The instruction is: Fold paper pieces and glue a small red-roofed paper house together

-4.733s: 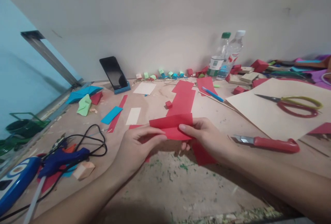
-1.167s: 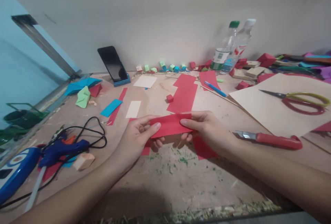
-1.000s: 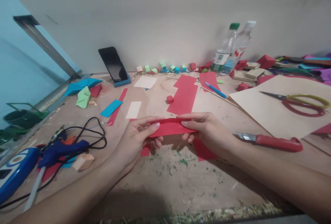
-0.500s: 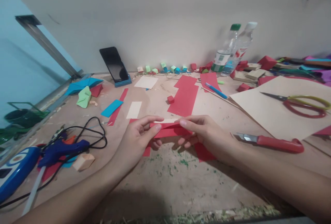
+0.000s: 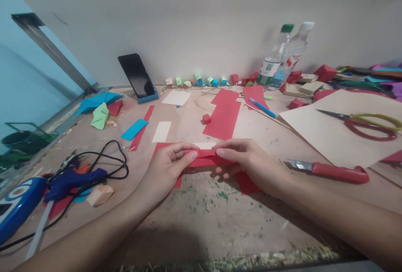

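Note:
Between my two hands is a folded strip of red paper (image 5: 205, 161), lifted a little off the table. My left hand (image 5: 172, 161) pinches its left end, thumb on the near side and index finger along the top. On the other end, my right hand (image 5: 243, 159) has the same kind of pinch, its lower fingers curled beneath. A pale edge (image 5: 204, 145) shows just behind the strip; whether it is part of it I cannot tell. More red paper (image 5: 248, 183) lies under my hands, partly hidden by them.
At right lie a red-handled knife (image 5: 339, 172) and scissors (image 5: 370, 123) on a beige sheet (image 5: 314, 138). A blue glue gun (image 5: 73, 182) with a looping black cord is at left. Behind stand a phone (image 5: 136, 75), two bottles (image 5: 270, 68) and small paper cubes (image 5: 197, 77).
The fold of the red strip looks slightly flatter between my thumbs. Both hands keep their pinch in nearly the same place, and the view has shifted slightly.

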A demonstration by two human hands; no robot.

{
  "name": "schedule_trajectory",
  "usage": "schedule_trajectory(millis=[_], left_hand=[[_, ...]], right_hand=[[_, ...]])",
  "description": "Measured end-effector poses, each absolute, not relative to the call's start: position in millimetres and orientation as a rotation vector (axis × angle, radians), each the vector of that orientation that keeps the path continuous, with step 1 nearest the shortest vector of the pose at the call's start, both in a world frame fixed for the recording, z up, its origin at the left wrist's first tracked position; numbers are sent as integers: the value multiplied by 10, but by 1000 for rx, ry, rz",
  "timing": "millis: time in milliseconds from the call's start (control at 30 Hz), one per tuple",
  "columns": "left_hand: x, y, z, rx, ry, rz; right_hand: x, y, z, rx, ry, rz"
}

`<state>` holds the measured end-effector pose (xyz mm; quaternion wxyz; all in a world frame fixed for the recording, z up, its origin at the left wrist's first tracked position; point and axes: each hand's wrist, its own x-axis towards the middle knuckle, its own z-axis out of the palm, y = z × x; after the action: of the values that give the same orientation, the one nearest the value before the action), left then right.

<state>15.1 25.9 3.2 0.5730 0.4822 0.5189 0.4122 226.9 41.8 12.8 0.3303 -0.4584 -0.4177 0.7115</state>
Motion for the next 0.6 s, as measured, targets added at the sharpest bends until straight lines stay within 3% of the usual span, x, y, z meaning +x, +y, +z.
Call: schedule_trajectory(millis=[267,600], left_hand=[[165,204,18,1340,1264,885],[167,219,-18,1143,1179,900]], right_hand=[[2249,391,150,-1252,-1347,1795],[2242,405,158,-1288,-1416,1701]])
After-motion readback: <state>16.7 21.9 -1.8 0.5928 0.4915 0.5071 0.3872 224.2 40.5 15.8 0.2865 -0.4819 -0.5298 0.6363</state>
